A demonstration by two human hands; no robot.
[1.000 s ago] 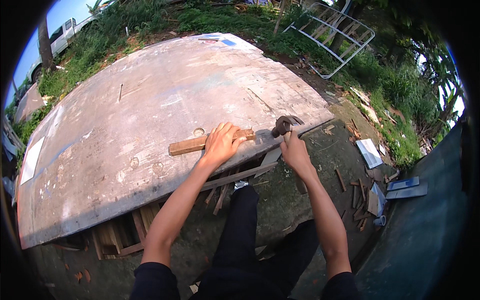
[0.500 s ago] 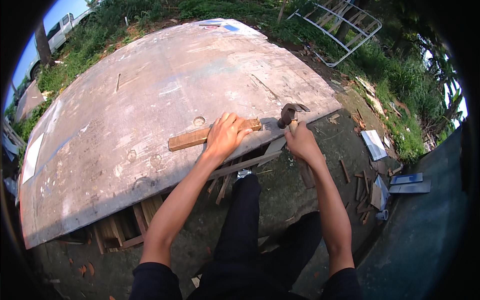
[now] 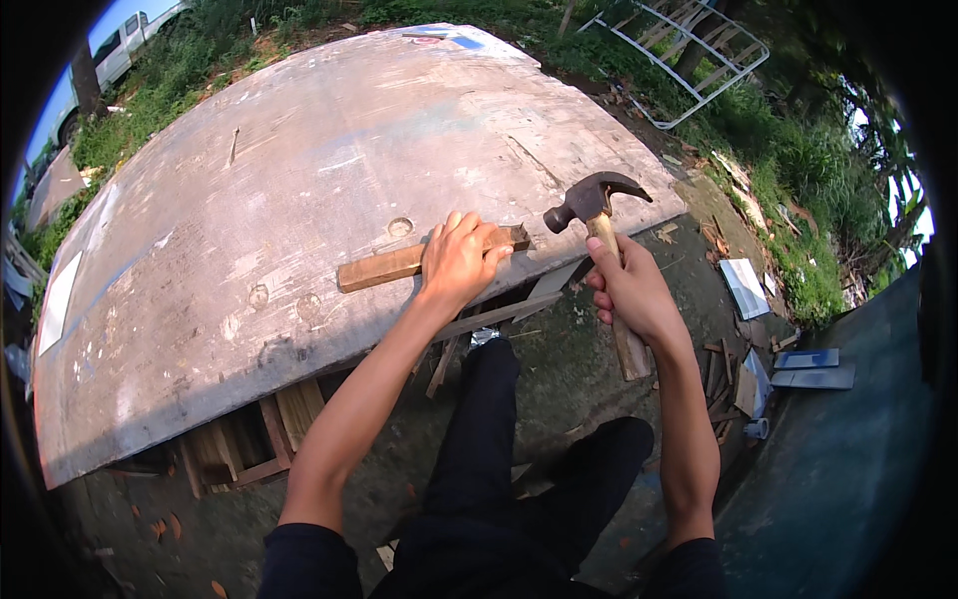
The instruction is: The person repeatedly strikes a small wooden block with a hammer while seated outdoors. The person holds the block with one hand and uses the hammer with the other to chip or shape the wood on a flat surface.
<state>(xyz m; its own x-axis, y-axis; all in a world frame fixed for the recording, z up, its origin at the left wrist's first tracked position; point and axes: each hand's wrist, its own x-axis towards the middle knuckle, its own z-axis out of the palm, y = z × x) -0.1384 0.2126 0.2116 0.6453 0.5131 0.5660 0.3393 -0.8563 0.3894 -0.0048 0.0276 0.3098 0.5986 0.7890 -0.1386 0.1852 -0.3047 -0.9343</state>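
Observation:
My left hand (image 3: 459, 258) is wrapped over a short brown wood block (image 3: 379, 271) and presses it to the worn tabletop (image 3: 299, 190) close to its near edge. The block's right end sticks out past my fingers. In my right hand (image 3: 631, 290) is a claw hammer (image 3: 597, 203), gripped by its wooden handle. The dark head is raised to the right of the block, its striking face toward the block and its claw pointing right. Hammer and block are apart.
A long splinter or nail-like piece (image 3: 234, 146) lies on the far left of the tabletop. Wooden slats (image 3: 235, 454) show beneath the near edge. Scrap wood and blue-white boards (image 3: 813, 377) litter the ground at right. A white metal frame (image 3: 689, 60) leans among the plants.
My right hand has lifted the hammer up and to the right, away from the block's end. My left hand stays on the block.

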